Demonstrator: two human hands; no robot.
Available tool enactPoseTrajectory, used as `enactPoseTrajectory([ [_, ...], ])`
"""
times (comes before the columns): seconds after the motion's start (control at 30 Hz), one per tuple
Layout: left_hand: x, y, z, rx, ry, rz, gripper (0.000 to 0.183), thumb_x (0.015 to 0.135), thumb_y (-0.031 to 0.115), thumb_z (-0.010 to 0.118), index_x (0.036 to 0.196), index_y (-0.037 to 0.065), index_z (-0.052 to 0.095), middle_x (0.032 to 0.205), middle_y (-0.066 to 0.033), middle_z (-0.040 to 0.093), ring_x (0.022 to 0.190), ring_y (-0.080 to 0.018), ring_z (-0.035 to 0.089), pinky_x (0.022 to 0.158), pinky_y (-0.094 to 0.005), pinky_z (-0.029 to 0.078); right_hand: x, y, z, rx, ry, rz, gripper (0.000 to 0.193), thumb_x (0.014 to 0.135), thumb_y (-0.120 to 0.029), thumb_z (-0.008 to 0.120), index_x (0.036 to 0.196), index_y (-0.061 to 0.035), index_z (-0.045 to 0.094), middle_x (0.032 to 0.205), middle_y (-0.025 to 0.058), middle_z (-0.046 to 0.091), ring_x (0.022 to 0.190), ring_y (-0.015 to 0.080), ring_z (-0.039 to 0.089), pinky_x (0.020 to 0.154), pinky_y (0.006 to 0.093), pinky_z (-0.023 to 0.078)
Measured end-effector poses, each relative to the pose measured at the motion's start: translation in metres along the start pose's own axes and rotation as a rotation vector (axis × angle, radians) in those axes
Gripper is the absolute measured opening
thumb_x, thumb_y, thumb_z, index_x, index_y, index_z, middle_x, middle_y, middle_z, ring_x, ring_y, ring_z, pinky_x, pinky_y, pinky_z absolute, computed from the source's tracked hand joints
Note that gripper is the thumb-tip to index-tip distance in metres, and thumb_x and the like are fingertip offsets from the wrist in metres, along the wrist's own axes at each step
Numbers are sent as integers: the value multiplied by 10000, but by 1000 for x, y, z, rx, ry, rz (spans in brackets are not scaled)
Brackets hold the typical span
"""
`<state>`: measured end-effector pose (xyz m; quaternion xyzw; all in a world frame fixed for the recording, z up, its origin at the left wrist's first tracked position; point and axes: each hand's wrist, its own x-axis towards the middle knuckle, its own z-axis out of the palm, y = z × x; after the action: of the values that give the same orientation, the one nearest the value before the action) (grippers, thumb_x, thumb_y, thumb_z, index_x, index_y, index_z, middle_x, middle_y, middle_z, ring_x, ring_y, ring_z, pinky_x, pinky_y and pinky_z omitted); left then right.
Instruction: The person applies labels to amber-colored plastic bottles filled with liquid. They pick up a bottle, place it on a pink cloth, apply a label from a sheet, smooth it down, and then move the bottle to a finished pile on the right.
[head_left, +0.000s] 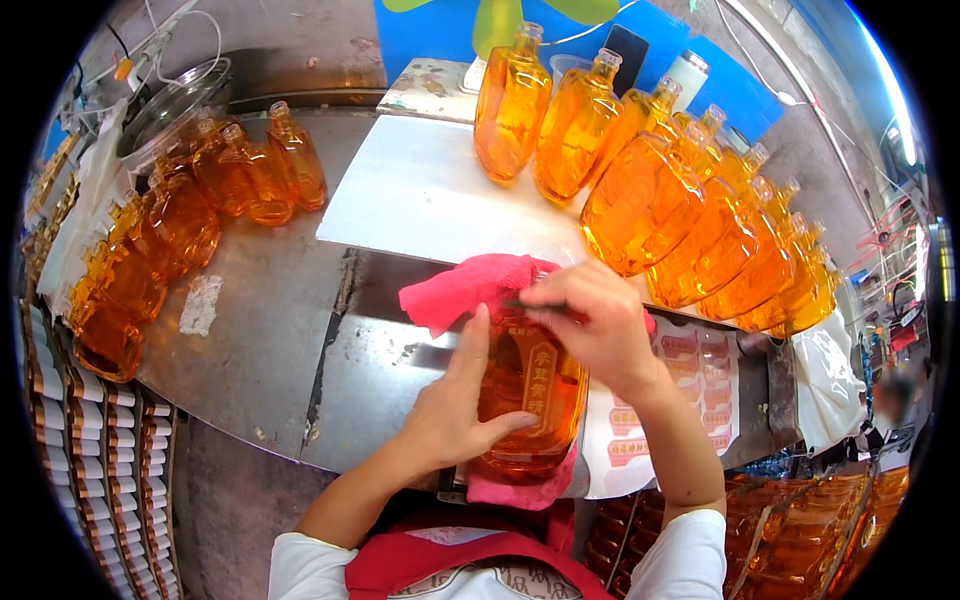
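An amber-filled glass bottle (pixel 525 450) with a gold-edged label down its front lies before me on a pink cloth (pixel 465 288). The cloth shows around its neck end and under its base. My left hand (pixel 445 415) is open against the bottle's left side, index finger stretched toward the neck and thumb on the label. Over the upper right of the bottle, my right hand (pixel 600 325) is closed in a pinch. A thin dark piece shows at its fingertips, too blurred to name. The bottle's neck is mostly hidden by hand and cloth.
A sheet of red-printed labels (pixel 650 455) lies right of the bottle. Several filled bottles (pixel 640 205) stand along the white board (pixel 410 190); more bottles (pixel 185 220) stand at far left. Stacked white pieces (pixel 90 450) fill the lower left, amber bottles (pixel 790 520) the lower right.
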<state>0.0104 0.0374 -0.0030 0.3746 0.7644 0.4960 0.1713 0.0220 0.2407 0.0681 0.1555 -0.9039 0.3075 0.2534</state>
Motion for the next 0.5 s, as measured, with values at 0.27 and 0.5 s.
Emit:
enactPoseTrajectory([
  [0.27,-61,-66,-97,-163,596,-212,688,930,142,623,1503,40,256,1419,-154,452,1164,-234,565,934,-360,488,-100,-69,-15,91,-258,46,251,642,-14,746,864,-125,710,878,24,700,791,207,661,669,325,499],
  [0.5,-116,-162,-226,408,1309,-72,517,927,148,641,1377,-14,445,1356,-152,516,1227,-243,506,1012,-368,429,-58,-22,-13,-15,111,143,229,655,42,747,846,-58,672,881,69,690,808,234,650,678,340,494],
])
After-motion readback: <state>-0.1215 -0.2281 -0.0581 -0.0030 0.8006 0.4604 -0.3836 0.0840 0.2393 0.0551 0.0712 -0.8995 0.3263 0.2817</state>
